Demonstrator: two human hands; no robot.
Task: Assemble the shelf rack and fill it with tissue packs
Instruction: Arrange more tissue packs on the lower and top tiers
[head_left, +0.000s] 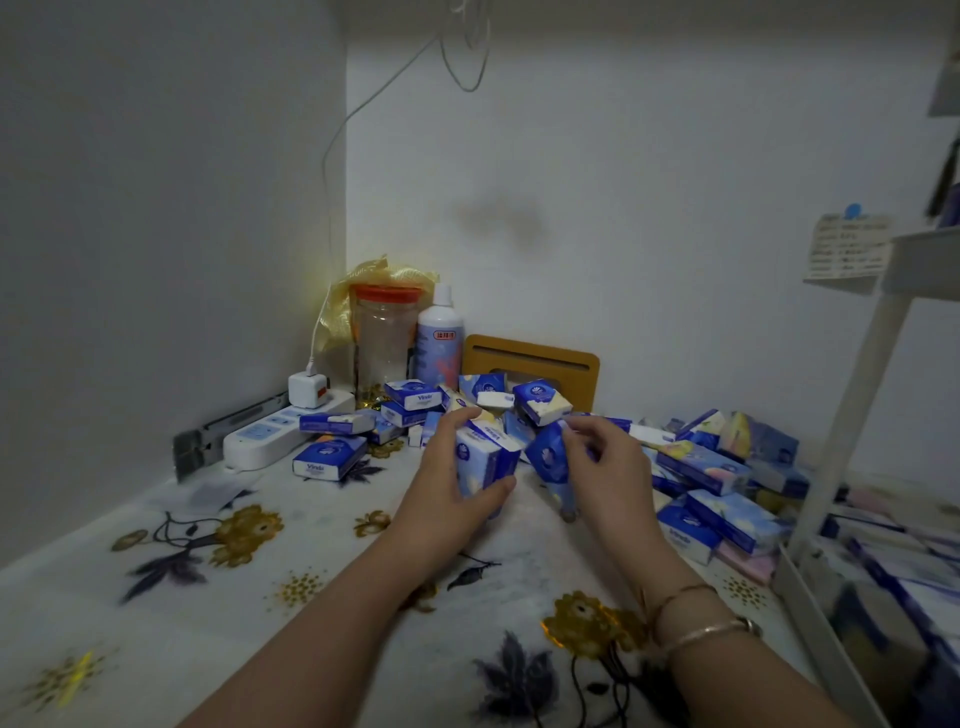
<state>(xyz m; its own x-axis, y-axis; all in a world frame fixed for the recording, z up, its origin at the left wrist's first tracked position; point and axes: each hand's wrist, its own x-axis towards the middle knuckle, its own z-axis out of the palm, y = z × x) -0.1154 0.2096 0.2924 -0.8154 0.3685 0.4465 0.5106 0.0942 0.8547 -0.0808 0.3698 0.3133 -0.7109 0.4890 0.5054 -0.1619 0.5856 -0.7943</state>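
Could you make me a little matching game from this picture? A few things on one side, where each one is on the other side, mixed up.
Things:
1. clear jar with red lid
2. white power strip
3. white shelf rack
4. tissue pack with white front

Places:
A. at the right edge of the view
B. gripped in the left hand
C. along the left wall, a plug in it
D. in the back corner, beside a white bottle

Pairs: 1-D, 2-C, 3-A, 4-B
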